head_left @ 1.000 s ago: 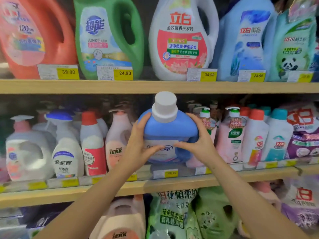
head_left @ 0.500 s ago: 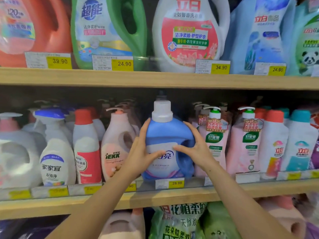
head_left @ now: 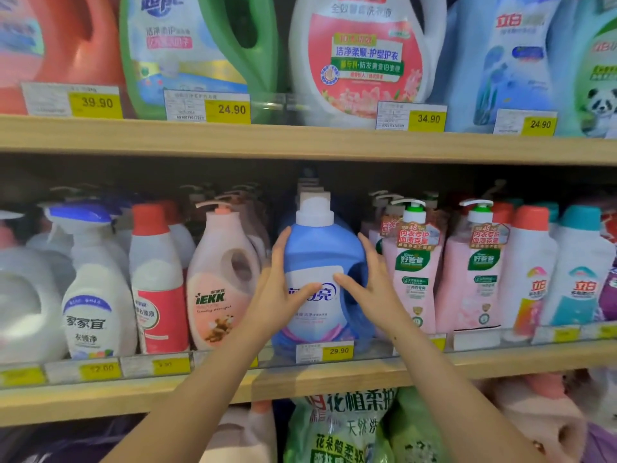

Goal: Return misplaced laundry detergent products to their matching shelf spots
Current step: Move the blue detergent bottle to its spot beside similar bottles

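While both hands press on its sides, the blue detergent bottle [head_left: 322, 262] stands upright on the middle shelf [head_left: 334, 379], its white cap [head_left: 314, 210] pointing up and its white front label facing out. The left hand [head_left: 278, 292] clasps the bottle's left flank, fingers reaching up toward the shoulder and thumb lying across the label. The right hand [head_left: 374, 285] clasps the right flank in the same way, its thumb meeting the label from the other side; the two thumbs are near each other but apart. The bottle sits directly behind a yellow price tag reading 29.90 [head_left: 339, 351] on the shelf's front rail, with more caps of the same kind lined up farther back behind it.

Just left of the bottle stands a peach pump bottle marked iEKK [head_left: 222, 289], and left of that a white bottle with a red cap [head_left: 157, 279] and a white spray bottle with a blue trigger [head_left: 91, 289]. Just right stand two pink pump bottles with green collars [head_left: 414, 269], then white bottles with orange and teal caps [head_left: 531, 272].

On the upper shelf [head_left: 300, 142] sit large jugs: an orange one [head_left: 66, 38], a green one [head_left: 207, 45], a white one with a red label [head_left: 364, 55] and a pale blue one [head_left: 507, 61]. Below the middle shelf, a green refill pouch [head_left: 337, 429] shows between the forearms.
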A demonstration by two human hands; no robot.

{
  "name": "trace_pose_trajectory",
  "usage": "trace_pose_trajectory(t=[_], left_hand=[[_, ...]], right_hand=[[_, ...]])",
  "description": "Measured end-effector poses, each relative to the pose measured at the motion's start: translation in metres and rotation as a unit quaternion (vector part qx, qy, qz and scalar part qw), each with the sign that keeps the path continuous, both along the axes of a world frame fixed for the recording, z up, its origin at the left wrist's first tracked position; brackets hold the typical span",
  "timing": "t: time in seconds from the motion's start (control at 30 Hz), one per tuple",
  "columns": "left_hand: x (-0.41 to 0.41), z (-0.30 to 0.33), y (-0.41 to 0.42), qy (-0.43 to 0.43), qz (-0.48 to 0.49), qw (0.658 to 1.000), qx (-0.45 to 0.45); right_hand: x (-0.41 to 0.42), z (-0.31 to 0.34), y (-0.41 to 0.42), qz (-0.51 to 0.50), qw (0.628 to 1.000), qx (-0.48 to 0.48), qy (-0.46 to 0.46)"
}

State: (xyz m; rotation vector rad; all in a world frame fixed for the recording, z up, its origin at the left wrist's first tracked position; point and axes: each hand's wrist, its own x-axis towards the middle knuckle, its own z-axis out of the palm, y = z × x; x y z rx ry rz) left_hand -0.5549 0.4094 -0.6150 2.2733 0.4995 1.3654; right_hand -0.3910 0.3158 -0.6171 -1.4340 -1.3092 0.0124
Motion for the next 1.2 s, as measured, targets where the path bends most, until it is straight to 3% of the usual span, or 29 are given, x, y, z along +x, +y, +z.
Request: trace_pose_trajectory(t=[0.23, 0.43, 0.67, 0.87, 1.2], left_hand=[[-0.008, 0.014, -0.019, 0.081, 0.076, 0.993, -0.033], [-0.019, 0.056, -0.044, 0.149, 0.198, 0.955, 0.165], [-0.021, 0.022, -0.087, 0.201, 0.248, 0.91, 0.265], [-0.041, -0.052, -0.131, 0.258, 0.285, 0.899, 0.211], [-0.048, -0.192, -0.17, 0.299, 0.243, 0.92, 0.069]], right_hand=[[-0.008, 0.016, -0.015, -0.048, 0.995, -0.05, -0.072], [0.001, 0.058, -0.059, -0.087, 0.969, -0.118, -0.198], [0.019, 0.039, -0.117, -0.133, 0.917, -0.124, -0.354], [0.03, -0.022, -0.155, -0.083, 0.916, -0.134, -0.368], [0.023, -0.163, -0.183, -0.035, 0.947, -0.206, -0.243]])
